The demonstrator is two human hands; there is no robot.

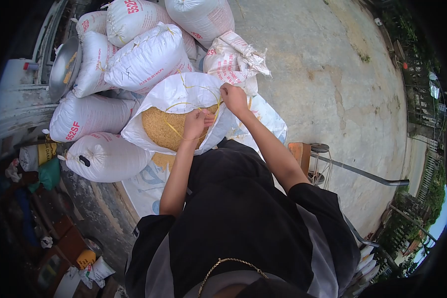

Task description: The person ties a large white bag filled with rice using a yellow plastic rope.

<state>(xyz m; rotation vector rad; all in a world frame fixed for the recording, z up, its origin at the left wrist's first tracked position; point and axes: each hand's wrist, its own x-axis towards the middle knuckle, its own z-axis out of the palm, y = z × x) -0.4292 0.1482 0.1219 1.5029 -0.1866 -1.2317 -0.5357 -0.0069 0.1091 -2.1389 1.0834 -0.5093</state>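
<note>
In the head view, a white woven sack (159, 92) stands open in front of my body, filled with golden-brown grain (159, 126). A thin yellow string (176, 105) loops across its mouth and runs along the right side of the rim. My left hand (197, 122) is above the grain, with its fingers partly curled around the string. At the right edge of the sack's mouth, my right hand (233, 98) is closed in a pinch on the string beside the rim. Its fingertips partly hide what lies between them.
Several full, tied sacks (144, 59) are piled behind and to the left. A crumpled sack (228, 62) stands behind my right hand. A metal basin (65, 68) leans at the left. Printed sheeting (256, 121) lies underneath. A metal-handled cart (357, 169) is on the concrete at right.
</note>
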